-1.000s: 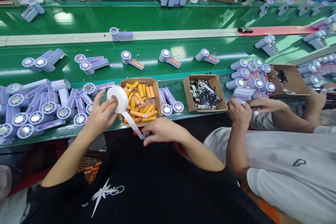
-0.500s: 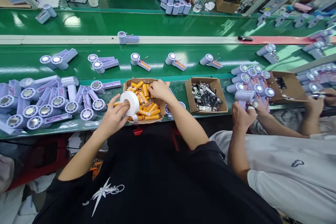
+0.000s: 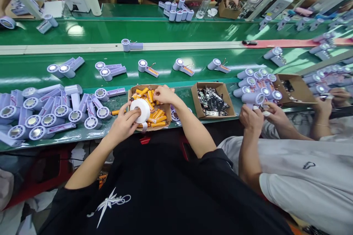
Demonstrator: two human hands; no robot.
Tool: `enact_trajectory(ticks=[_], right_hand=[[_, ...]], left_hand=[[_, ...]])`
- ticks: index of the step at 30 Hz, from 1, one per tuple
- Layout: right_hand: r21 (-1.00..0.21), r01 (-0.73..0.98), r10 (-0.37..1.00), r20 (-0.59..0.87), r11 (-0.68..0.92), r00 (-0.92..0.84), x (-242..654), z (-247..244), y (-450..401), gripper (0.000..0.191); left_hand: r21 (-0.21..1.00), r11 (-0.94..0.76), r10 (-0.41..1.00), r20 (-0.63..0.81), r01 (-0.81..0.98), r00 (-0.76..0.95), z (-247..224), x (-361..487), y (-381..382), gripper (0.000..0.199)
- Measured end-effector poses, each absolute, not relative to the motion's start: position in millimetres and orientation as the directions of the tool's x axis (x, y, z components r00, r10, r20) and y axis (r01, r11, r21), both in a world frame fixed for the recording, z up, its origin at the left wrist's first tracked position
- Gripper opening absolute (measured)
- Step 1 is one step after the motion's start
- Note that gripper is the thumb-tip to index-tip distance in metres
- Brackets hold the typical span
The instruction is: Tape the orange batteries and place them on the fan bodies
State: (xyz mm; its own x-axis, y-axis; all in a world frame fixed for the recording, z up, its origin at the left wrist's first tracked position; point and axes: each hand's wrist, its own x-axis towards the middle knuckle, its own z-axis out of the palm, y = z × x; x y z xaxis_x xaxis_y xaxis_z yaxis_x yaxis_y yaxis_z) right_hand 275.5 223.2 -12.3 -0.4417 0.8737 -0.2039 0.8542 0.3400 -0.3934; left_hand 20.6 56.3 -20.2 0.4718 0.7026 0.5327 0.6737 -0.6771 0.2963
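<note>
Two bare hands work at one open cardboard box point(image 3: 168, 113) of orange cylinders point(image 3: 159, 114), at the near edge of the green desk point(image 3: 185, 97).

Left hand point(image 3: 125, 122): closed on a roll of white tape point(image 3: 146, 111), fingers across its left side and near its centre hole. Roll is held over the left part of the box, flat face up toward the camera; a short tail of tape point(image 3: 144, 127) hangs at its lower edge, in front of the box wall.

Right hand point(image 3: 164, 94): over the upper right part of the same box, fingers bent and pointing down to the cylinders. Cannot tell whether a cylinder is gripped; fingertips are partly hidden.

Surroundings: one loose orange cylinder point(image 3: 116, 112) lies outside the box, just beside the left hand. Left of that, a heap of purple fan housings point(image 3: 63, 111), round ends mostly toward the near edge. Right of the box, partly behind the right forearm, more purple housings point(image 3: 174, 115). Further right, a second cardboard box point(image 3: 232, 108) holds circuit boards point(image 3: 213, 100).

Beyond, three spaced housings point(image 3: 142, 67) with orange inside their handles lie on the green surface; one more point(image 3: 126, 45) sits on the pale rail point(image 3: 82, 49). At right, a co-worker's hands point(image 3: 252, 118) hold a purple housing point(image 3: 253, 98).
</note>
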Motion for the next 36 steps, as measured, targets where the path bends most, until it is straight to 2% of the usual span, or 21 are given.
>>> enact_trajectory(ticks=[2,3,4,6,8,11,14,19,21,24,28,31,33,36], right_hand=[[-0.516,0.797,0.891,-0.130,0.315,-0.436,282,-9,220,0.024],[-0.626,0.727,0.907,-0.076,0.281,-0.415,286,-8,216,0.023],[-0.755,0.611,0.924,-0.018,0.238,-0.382,288,-7,209,0.020],[-0.964,0.233,0.961,0.059,0.125,-0.270,292,-5,189,0.015],[-0.991,-0.130,0.984,0.064,0.042,-0.169,293,-4,166,0.032],[-0.947,-0.313,0.985,0.117,0.073,-0.124,293,3,136,0.052],[-0.918,-0.345,0.966,0.241,0.196,-0.093,296,13,118,0.054],[-0.885,-0.324,0.918,0.383,0.335,-0.098,298,11,99,0.041],[-0.903,-0.297,0.921,0.364,0.312,-0.141,295,-2,90,0.042],[-0.947,-0.232,0.951,0.263,0.222,-0.163,292,-23,79,0.053],[-0.965,-0.248,0.967,0.139,0.084,-0.213,304,-31,79,0.056],[-0.982,-0.169,0.922,0.142,0.085,-0.360,315,-23,86,0.051],[-0.993,-0.073,0.857,0.119,0.095,-0.502,317,-16,89,0.052],[-0.995,-0.048,0.805,0.095,0.082,-0.585,315,-9,92,0.080]], left_hand=[[0.272,-0.688,0.690,0.533,0.673,0.490,-17,21,56,0.038],[0.257,-0.695,0.681,0.535,0.672,0.500,-15,20,56,0.038],[0.244,-0.700,0.675,0.532,0.671,0.511,-13,20,55,0.037],[0.231,-0.702,0.677,0.509,0.674,0.532,-11,20,53,0.037],[0.236,-0.705,0.685,0.472,0.669,0.555,-10,21,50,0.039],[0.265,-0.733,0.672,0.428,0.627,0.604,-10,22,48,0.041],[0.301,-0.764,0.644,0.404,0.571,0.649,-6,23,45,0.042],[0.342,-0.774,0.630,0.342,0.532,0.697,1,26,42,0.042],[0.343,-0.766,0.640,0.322,0.544,0.698,1,25,42,0.042],[0.316,-0.763,0.645,0.307,0.564,0.700,1,21,44,0.045],[0.211,-0.787,0.616,0.267,0.579,0.741,13,9,48,0.056],[0.094,-0.825,0.562,0.251,0.558,0.788,27,4,53,0.053],[0.057,-0.842,0.532,0.256,0.537,0.807,33,5,56,0.049],[0.067,-0.868,0.490,0.266,0.492,0.830,35,9,60,0.049]])
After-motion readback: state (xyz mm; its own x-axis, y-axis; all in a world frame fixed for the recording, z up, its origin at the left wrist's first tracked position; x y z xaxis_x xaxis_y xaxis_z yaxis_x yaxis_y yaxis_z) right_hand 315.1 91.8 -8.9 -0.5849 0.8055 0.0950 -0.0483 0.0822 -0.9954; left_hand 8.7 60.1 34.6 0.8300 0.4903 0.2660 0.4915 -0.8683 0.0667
